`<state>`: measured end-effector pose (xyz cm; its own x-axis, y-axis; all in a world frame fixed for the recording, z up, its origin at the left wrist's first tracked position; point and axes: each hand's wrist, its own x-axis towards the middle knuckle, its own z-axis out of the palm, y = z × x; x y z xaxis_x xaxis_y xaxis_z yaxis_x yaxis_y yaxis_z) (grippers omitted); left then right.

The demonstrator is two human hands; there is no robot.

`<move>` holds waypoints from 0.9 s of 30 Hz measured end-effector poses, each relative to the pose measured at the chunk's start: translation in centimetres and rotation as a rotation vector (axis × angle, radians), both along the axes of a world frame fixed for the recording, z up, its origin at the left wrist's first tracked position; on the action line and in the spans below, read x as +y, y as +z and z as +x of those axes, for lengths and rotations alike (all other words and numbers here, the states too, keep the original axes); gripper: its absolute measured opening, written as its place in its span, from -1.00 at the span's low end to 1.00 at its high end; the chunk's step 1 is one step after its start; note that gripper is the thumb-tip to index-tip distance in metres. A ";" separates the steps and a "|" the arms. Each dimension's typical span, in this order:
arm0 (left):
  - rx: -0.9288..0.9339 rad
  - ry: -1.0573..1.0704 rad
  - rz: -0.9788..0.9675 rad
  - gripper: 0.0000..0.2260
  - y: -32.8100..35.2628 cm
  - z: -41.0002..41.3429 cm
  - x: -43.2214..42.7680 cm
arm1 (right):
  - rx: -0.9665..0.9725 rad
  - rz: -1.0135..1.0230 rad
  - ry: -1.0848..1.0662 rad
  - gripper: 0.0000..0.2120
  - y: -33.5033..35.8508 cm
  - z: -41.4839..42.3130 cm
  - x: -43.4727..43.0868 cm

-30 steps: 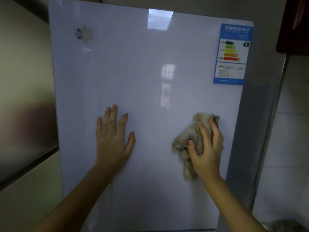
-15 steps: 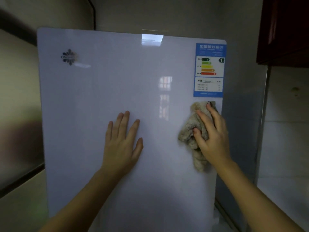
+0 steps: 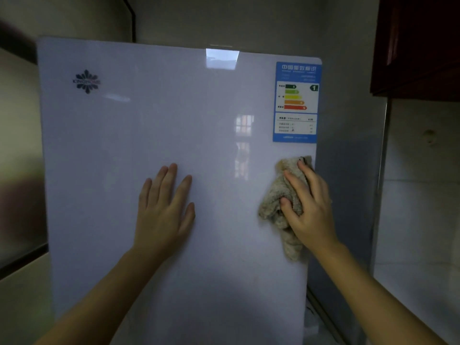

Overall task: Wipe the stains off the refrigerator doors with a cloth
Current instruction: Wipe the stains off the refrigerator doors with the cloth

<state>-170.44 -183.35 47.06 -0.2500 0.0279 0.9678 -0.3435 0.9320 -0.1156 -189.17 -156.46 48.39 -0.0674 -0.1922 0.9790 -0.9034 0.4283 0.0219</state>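
A glossy white refrigerator door (image 3: 139, 135) fills the view. My left hand (image 3: 163, 212) lies flat on it near the middle, fingers spread, holding nothing. My right hand (image 3: 308, 207) presses a crumpled beige cloth (image 3: 278, 202) against the door close to its right edge, just below a blue energy label (image 3: 296, 102). Part of the cloth hangs down under my palm. A dark flower-shaped brand logo (image 3: 86, 81) sits at the door's upper left. I can make out no distinct stains in the dim light.
The fridge's grey side panel (image 3: 348, 183) runs down to the right of the door, with a tiled wall (image 3: 418, 195) beyond it. A dark red cabinet (image 3: 420, 43) hangs at the upper right. A beige wall and dark ledge (image 3: 22, 260) lie to the left.
The cloth and my right hand have slid toward the door's right edge and up, closer to the energy label. My left hand stays flat on the door. My view has tilted upward.
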 end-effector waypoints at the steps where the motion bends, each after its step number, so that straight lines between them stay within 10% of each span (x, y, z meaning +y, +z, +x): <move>1: 0.009 0.000 -0.003 -0.50 0.0 -0.1 0.0 | -0.010 -0.013 0.006 -0.49 -0.1 0.1 -0.1; 27: -0.049 0.062 0.124 -0.41 -7.1 7.6 -6.2 | -0.134 -0.002 0.005 -0.45 -14.0 3.8 -2.8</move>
